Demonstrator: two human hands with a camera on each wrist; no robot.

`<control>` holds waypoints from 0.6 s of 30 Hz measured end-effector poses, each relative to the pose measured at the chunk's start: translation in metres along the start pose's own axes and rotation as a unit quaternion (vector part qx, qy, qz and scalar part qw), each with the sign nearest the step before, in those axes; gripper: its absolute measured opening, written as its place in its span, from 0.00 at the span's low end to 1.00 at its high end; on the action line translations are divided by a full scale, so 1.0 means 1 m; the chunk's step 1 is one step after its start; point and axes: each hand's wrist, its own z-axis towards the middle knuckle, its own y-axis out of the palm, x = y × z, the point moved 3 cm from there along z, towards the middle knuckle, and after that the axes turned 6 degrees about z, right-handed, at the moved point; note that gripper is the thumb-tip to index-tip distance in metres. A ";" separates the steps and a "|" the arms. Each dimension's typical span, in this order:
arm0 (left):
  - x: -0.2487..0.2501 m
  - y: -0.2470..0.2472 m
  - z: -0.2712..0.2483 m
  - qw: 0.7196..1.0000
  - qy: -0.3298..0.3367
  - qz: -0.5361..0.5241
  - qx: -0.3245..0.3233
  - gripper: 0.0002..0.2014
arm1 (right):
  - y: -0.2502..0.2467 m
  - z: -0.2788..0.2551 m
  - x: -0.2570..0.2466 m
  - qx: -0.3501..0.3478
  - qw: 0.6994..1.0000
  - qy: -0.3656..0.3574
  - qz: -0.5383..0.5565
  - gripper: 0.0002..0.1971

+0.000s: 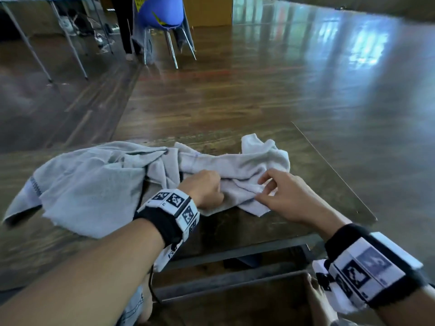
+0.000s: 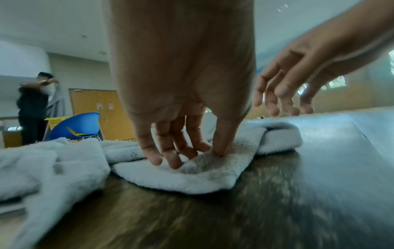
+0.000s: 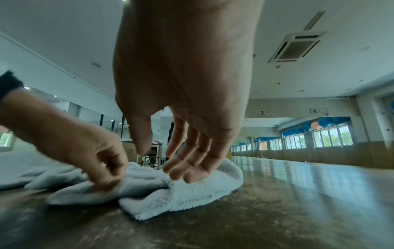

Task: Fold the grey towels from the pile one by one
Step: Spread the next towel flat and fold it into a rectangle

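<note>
Grey terry cloth lies crumpled on the wooden table (image 1: 313, 170) in front of you: one small towel (image 1: 237, 168) bunched under your hands, and a larger grey towel (image 1: 89, 182) spread loosely to its left, one end hanging over the table's edge. The two touch near the middle.

Your left hand (image 1: 207, 189) is curled down onto the small towel, and the left wrist view shows its fingertips (image 2: 170, 160) and thumb pinching a fold of the cloth against the table. Your right hand (image 1: 284, 196) is just beside it, over the near right part of the same towel; its fingers (image 3: 185, 170) are loosely spread and slightly bent, hovering just above the pile without gripping anything.

Across the floor stands a blue chair (image 1: 162, 12), with a person (image 2: 34, 107) next to it.
</note>
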 end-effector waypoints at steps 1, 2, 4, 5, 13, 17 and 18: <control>0.006 -0.005 0.001 0.999 0.017 -0.028 0.022 0.17 | 0.002 -0.001 -0.002 -0.003 1.000 -0.009 -0.008 0.17; 0.016 -0.010 0.001 0.995 0.046 -0.074 0.049 0.16 | 0.004 -0.003 -0.005 -0.004 1.000 -0.016 -0.019 0.22; 0.038 -0.023 -0.001 0.969 0.105 -0.198 0.099 0.11 | 0.005 -0.004 -0.010 -0.003 0.999 -0.025 -0.023 0.27; 0.046 -0.029 -0.003 0.953 0.123 -0.250 0.120 0.09 | 0.004 -0.002 -0.013 0.004 1.000 -0.025 -0.018 0.25; 0.020 -0.031 0.011 0.986 0.059 -0.117 0.108 0.22 | -0.034 0.020 -0.016 0.189 0.961 -0.074 0.186 0.11; 0.015 -0.034 0.011 0.959 0.061 -0.233 0.148 0.07 | -0.030 0.026 -0.015 0.203 0.944 -0.127 0.227 0.19; 0.015 -0.037 0.011 0.951 0.054 -0.251 0.173 0.08 | -0.027 0.028 -0.016 0.192 0.940 -0.137 0.248 0.23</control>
